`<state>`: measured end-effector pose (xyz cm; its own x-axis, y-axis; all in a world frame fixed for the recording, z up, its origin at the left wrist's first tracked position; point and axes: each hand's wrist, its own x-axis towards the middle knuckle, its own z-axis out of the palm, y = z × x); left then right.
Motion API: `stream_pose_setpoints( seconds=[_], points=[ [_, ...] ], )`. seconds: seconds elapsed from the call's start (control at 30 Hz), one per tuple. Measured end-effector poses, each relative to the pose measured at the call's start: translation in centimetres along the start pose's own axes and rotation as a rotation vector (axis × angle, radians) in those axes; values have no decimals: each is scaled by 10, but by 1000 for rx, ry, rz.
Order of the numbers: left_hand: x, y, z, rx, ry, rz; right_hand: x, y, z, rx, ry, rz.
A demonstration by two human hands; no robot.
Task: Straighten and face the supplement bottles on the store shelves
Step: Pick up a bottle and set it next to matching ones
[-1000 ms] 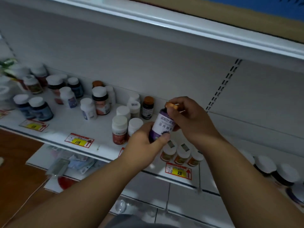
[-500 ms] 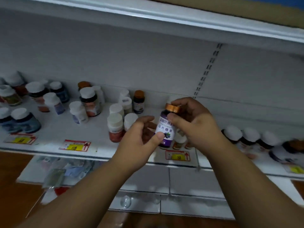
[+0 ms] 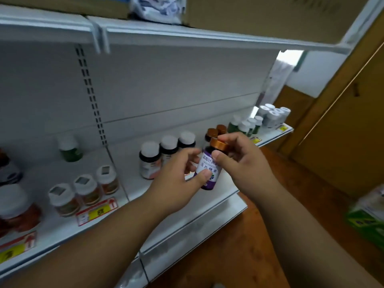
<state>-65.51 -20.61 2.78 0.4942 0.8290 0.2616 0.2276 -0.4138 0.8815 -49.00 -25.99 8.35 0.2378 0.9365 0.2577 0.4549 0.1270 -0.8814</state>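
Note:
A purple bottle (image 3: pixel 207 170) with a white label and a copper cap is held upright in front of the white shelf (image 3: pixel 133 196). My left hand (image 3: pixel 178 179) grips its lower body, thumb on the label. My right hand (image 3: pixel 245 163) holds its neck and cap from the right. Just behind it stand two more copper-capped bottles (image 3: pixel 214 133) and three dark bottles with white caps (image 3: pixel 168 150). Three small white-capped bottles (image 3: pixel 83 194) line the shelf front on the left.
A green bottle (image 3: pixel 69 149) stands alone at the back left. Green and white bottles (image 3: pixel 259 119) crowd the shelf's far right end. Red-yellow price tags (image 3: pixel 97 210) mark the front edge. Cardboard boxes sit on the upper shelf (image 3: pixel 187 36). A wooden door is on the right.
The view has swung to the right along the shelf, and both hands carried the purple bottle with it toward the copper-capped bottles. The grip of both hands is unchanged.

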Motion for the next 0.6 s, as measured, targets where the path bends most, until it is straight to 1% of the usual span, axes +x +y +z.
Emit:
stream_pose_setpoints(
  seconds=[0.1,0.2,0.3,0.43,0.5,0.6],
  points=[
    [35,2,48,47,-26,-8,18,31,-41,-24,13,7],
    [67,2,93,112,37,-37,45,62,-81,-85,-20,-11],
    [93,1,122,247,108,-59,77,88,-116,-93,-58,-9],
    [136,-8,130,522,183,-28,129,123,-135,-204,-130,-13],
    [156,-15,129,613,181,-10,153,142,-132,-256,-153,-23],
    [184,-27,127,684,144,70,184,167,-122,-288,-175,-65]
  ],
)
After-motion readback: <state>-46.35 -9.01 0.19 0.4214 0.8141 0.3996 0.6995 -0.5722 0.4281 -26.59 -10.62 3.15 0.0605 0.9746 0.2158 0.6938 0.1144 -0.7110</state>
